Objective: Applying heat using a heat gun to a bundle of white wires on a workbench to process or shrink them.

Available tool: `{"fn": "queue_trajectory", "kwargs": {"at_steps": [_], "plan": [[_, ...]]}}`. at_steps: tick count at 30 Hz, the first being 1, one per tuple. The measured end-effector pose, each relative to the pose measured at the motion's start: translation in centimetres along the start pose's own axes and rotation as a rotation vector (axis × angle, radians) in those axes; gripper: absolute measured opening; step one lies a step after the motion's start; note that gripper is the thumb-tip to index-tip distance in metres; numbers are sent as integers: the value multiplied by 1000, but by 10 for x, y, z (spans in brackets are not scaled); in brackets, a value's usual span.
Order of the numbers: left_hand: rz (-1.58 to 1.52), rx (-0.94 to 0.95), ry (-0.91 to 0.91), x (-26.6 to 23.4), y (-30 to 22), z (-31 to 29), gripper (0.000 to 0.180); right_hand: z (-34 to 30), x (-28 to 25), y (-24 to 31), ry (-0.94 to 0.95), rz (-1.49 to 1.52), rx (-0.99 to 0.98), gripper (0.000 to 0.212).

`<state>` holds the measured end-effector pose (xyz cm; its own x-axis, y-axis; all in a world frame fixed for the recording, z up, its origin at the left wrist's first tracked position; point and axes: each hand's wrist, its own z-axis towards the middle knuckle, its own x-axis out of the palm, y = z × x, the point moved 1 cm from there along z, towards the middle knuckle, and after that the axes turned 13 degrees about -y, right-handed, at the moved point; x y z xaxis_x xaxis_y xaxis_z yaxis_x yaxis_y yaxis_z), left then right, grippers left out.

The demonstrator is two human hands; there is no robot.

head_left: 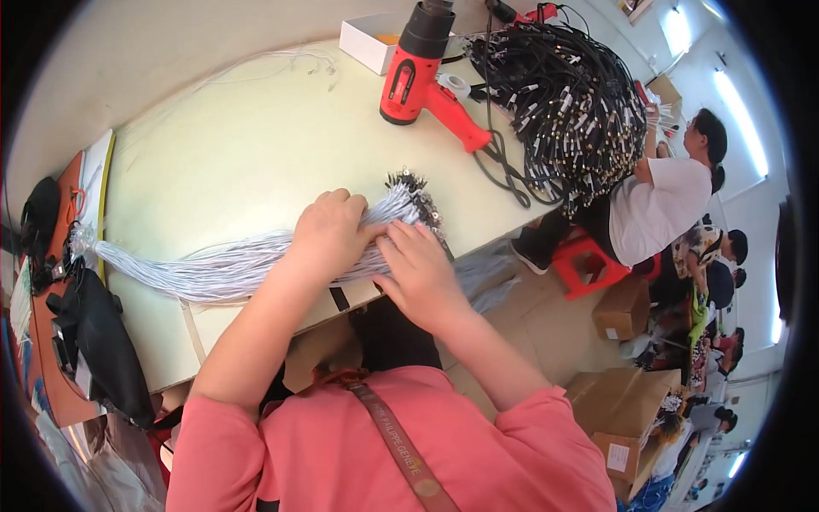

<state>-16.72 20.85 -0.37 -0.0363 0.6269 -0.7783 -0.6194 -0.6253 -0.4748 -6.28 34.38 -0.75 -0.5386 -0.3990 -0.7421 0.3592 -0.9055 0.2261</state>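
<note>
A long bundle of thin white cables (213, 269) lies across the table, its tied end at the left and its dark-tipped connector ends (418, 196) fanned out past my hands. My left hand (331, 232) curls over the bundle just behind those ends, its fingers bent and partly hidden. Close beside it, on the near side, my right hand (422, 271) presses its fingers against the cables, with the thumb lower down. Both hands grip the same bundle, and their fingertips almost meet.
A red and black heat gun (415, 72) stands on the pale table (239, 162), near a white box (368, 44). Black cables (580, 111) are heaped at the far right. A person (661, 205) sits beyond, by a red stool (589, 260). A black bag (102, 341) hangs at the left edge.
</note>
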Motion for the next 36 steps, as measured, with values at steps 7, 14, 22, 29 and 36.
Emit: {"fn": "queue_trajectory", "kwargs": {"at_steps": [7, 14, 22, 29, 36], "plan": [[-29, 144, -195, 4, -1, -9, 21, 83, -27, -110, -308, -267, 86, 40], [-108, 87, -141, 5, 5, -7, 22, 122, 46, -166, -186, -571, 296, 75], [-149, 201, -166, 8, 6, -12, 31, 130, -13, -133, -261, -554, 110, 72], [-106, 221, -194, 19, 5, -10, 27, 94, -129, -69, -191, 680, 698, 42], [-86, 271, -288, 28, 4, -9, 17, 38, -191, -11, -106, 1200, 779, 61]]}}
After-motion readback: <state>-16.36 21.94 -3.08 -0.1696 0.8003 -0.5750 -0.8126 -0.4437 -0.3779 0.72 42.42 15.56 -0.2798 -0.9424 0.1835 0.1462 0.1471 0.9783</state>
